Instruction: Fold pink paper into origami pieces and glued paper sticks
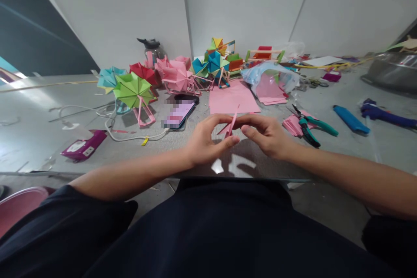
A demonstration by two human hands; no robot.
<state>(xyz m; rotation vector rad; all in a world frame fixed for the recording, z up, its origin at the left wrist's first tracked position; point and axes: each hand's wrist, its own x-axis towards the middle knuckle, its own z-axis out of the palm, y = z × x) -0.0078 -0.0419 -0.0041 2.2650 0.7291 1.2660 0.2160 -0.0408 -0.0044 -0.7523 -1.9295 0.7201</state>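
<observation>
A thin folded piece of pink paper [233, 122] stands on edge between my hands, close above the table's near edge. My left hand [208, 141] pinches it, thumb on the near side and fingers curled behind. From the other side my right hand [269, 137] meets the same piece with bent fingers; its thumb lies close to the fingertips, which are partly hidden behind the paper. Beyond the hands lies a flat pink sheet [228, 100]. Beside my right hand, green-handled pliers [309, 126] rest partly over a small pile of pink paper pieces [292, 126].
Finished folded-paper models, including a green umbrella shape [133, 89] and a pink one [177, 76], crowd the back left. A phone [180, 114] with a white cable, a purple box [84, 145], a plastic bag [270, 76], a blue pouch [351, 119] and a glue gun [387, 113] lie around.
</observation>
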